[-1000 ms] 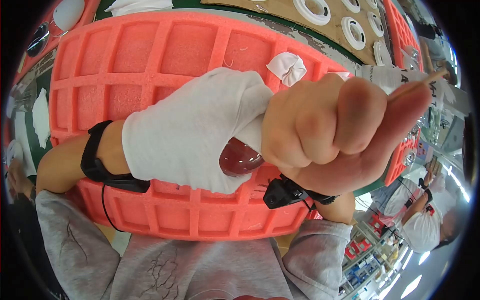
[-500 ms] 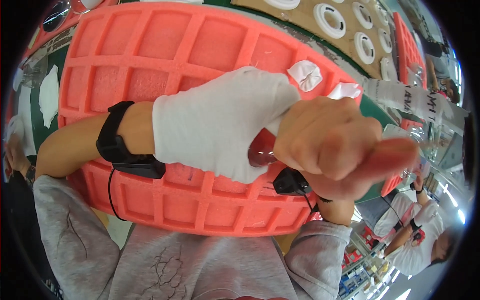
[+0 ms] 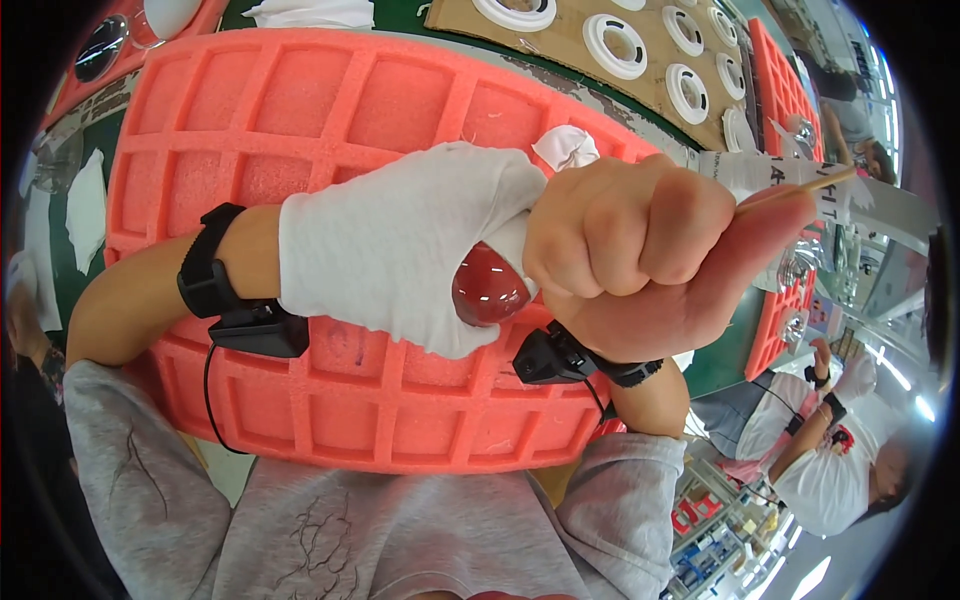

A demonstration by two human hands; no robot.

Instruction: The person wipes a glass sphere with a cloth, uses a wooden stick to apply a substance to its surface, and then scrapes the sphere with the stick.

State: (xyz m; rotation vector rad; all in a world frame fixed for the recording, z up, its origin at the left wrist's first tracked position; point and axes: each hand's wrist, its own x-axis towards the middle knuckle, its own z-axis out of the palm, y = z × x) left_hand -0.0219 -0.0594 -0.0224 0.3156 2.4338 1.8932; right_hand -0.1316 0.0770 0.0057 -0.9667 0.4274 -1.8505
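My left hand [image 3: 400, 250] wears a white glove and is closed around a shiny dark red rounded object [image 3: 488, 288], which shows below its fingers. My right hand [image 3: 650, 250] is bare and clenched in a fist right against the gloved hand. A thin wooden stick [image 3: 800, 188] pokes out to the right from between its thumb and fingers. Both hands are held up close to the camera, above an orange-red foam tray [image 3: 330, 110] with square compartments. Each wrist carries a black band with a small black box.
A crumpled white tissue [image 3: 566, 148] lies in one tray compartment. A brown board [image 3: 600, 40] with several white rings is at the back. More red trays [image 3: 775, 70] stand at the right. Another person in white [image 3: 830, 450] is at the lower right.
Both hands have stayed together and shifted slightly in view. The right fist turned, so the wooden stick shows again at the right.
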